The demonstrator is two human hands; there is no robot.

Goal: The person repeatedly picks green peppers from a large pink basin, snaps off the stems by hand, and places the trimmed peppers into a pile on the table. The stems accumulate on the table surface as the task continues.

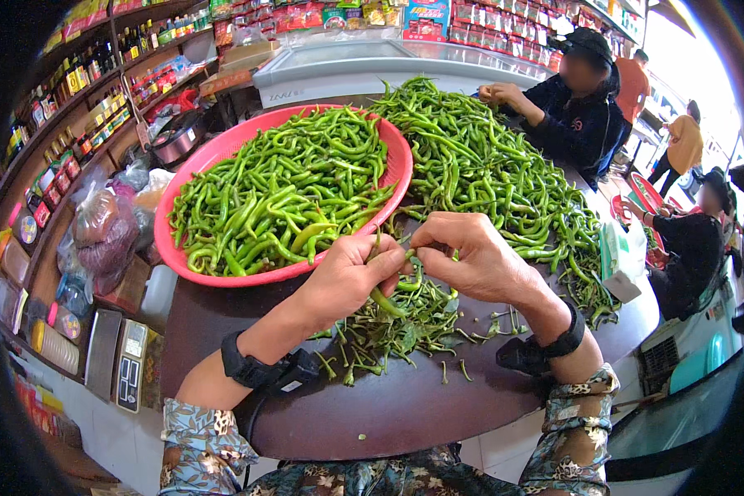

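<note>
Close in front of me, my left hand [363, 270] holds green chili peppers [385, 304], one hanging below the fingers. My right hand [465, 254] pinches the stem end of a pepper against the left fingertips. Under both hands lies a small heap of plucked stems and leaves [403, 328] on the dark table [347, 415]. A red plastic basket [223, 279] full of green peppers stands to the left, just beyond my left hand. Behind and right of my hands spreads a large pile of green peppers [471, 155] with stems.
A person in dark clothing [570, 124] sits at the pile's far right. A tissue pack [620, 260] lies at the right table edge. Beyond the table stands a chest freezer [347, 68]; shelves and a scale [130, 366] are at left. Several people are farther right.
</note>
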